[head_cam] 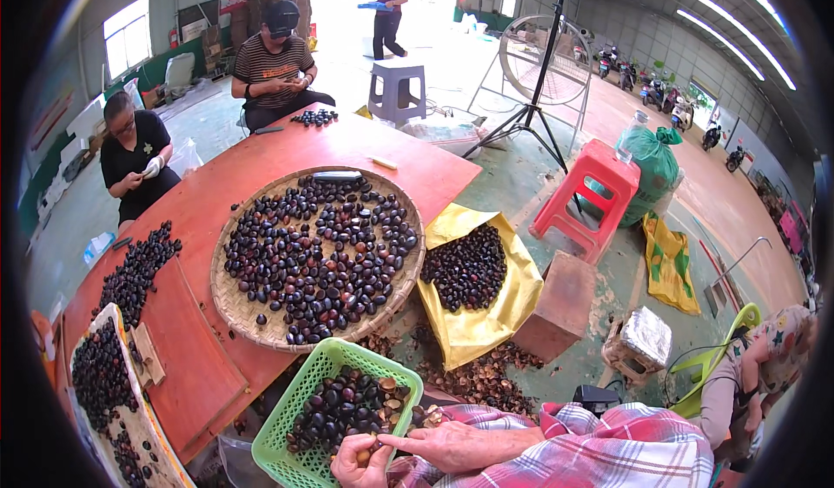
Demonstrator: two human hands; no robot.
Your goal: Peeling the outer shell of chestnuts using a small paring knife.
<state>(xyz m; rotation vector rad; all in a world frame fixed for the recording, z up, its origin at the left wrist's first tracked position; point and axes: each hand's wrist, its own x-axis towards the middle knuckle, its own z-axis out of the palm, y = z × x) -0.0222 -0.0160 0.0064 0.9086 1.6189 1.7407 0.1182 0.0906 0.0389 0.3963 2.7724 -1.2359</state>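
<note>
My left hand is at the bottom centre, over the near edge of a green plastic basket, its thumb and fingers pinched around a small nut partly hidden by them. From the right, my right hand reaches in with its fingertips against the left hand's; whether it grips anything cannot be told. Glossy dark nuts and brown shell pieces lie in the basket. Beyond it, a round woven bamboo tray holds many dark nuts and a grey elongated object. Plaid sleeves cover my arms.
The red table bears a nut heap and a loose board. A long container stands left. Right are a yellow sack of nuts, a box, a red stool and scattered shells. Two people sit beyond the table; another sits at right.
</note>
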